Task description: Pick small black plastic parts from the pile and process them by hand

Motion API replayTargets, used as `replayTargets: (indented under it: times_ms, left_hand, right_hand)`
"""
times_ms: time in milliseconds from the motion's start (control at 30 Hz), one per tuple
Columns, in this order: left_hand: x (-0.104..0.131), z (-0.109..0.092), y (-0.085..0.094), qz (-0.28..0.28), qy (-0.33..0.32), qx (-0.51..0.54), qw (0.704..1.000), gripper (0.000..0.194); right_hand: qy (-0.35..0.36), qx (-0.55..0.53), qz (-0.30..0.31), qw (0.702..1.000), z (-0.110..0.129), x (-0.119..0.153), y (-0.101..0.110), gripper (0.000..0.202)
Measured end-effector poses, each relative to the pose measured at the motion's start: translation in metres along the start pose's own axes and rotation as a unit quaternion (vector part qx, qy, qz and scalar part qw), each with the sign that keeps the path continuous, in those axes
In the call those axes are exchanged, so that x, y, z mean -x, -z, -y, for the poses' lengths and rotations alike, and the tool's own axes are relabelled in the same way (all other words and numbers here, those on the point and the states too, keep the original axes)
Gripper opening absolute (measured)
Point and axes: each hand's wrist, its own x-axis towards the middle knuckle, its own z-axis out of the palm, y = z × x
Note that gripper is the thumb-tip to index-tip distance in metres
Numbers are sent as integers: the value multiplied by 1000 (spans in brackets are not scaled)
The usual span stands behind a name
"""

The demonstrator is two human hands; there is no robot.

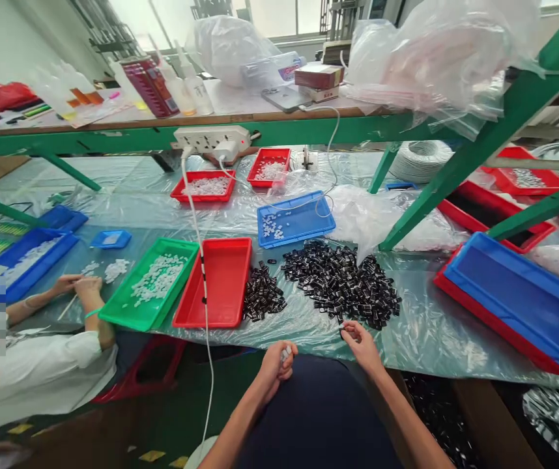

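Workbench (419, 352): broad, sheeted in clear, wrinkled plastic, running across in front of you. Above its far part, a green-framed shelf (137, 138) carries bottles, a can and bagged plastic.

To your left, a co-worker (49, 378) in a white top sits at the same bench, both hands together over the near edge (what they hold is too small to make out, bar a thin pale stick).

Far right: a blue tray (518, 293) sits on a red one, slightly askew. Ahead of you and a little right, the large heap of black parts (343, 283), loose on the plastic. Left of it, a red tray (221, 280), bare inside; left again, a green tray (123, 314) with white pieces scattered in it. Behind the heap, a shallow blue tray (311, 218), a few white bits gathered at its left end. Smaller black heap (262, 293) lies against the red tray's right side.

Your left hand (278, 366) is over your lap, short of the bench edge, fingers curled around small white pieces (286, 354). Your right hand (361, 344) is at the large heap's near edge, thumb and fingers pinching one small black piece (341, 331), its shape mostly hidden.
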Motion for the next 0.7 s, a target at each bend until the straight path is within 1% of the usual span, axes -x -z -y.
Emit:
replayTargets:
  times_ms: [100,167,233,300,400,600,700]
  left_hand:
    - [1,-5,-4,10,-18,-27,999,28]
    - [2,-9,-6,15,-27,-55,998,26]
    - [4,-13,-7,24,-32,-87,995,28]
    - [6,-18,-7,35,-37,-119,992,33]
    - [10,-22,-5,54,-53,-160,984,38]
    - [17,-18,-4,83,-71,-202,973,29]
    - [18,-13,-3,94,-82,-214,969,25]
  right_hand:
    - [73,-13,124,990,47,10,-21,36]
    - [127,-5,214,969,76,14,-28,29]
    - [164,13,273,948,98,15,-32,25]
    - [177,33,293,939,111,12,-34,21]
    - [184,67,306,932,121,6,-35,15]
    - [263,141,332,895,129,3,-30,9]
    - [263,140,341,892,128,4,-29,8]
